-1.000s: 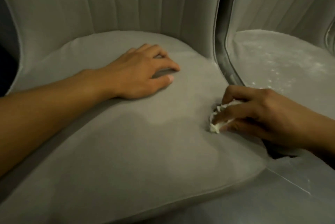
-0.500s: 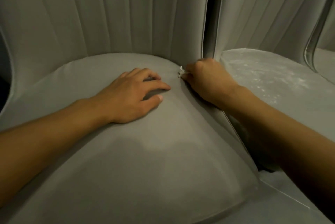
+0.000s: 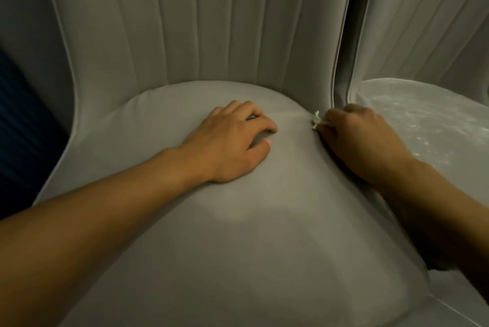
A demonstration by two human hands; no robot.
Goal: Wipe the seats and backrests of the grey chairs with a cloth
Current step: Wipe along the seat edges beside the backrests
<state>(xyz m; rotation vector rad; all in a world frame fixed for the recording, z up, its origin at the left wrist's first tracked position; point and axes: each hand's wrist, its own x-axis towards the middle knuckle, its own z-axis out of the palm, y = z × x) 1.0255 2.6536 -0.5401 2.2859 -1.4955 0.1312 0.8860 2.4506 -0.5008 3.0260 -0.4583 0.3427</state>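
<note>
cloth point(image 3: 316, 120): small white wad. only a tuft shows past your fingers, at the rear right corner of the seat cushion point(image 3: 238, 234), just below the backrest point(image 3: 201, 22).
right hand point(image 3: 354, 141): curled round the cloth, knuckles up, pressing it into the crease.
left hand point(image 3: 232, 141): fingers loosely bent, resting mid-seat, holding nothing.
handling: judged light, soft and crushable. keep it bunched under your fingertips, since the cushion looks yielding.
change: a second ago your right hand held the cloth at the seat's right front edge. it is now at the back corner, while your left hand has barely shifted.
neighbouring seat point(image 3: 436, 120): pale speckles, likely unwiped.
</note>
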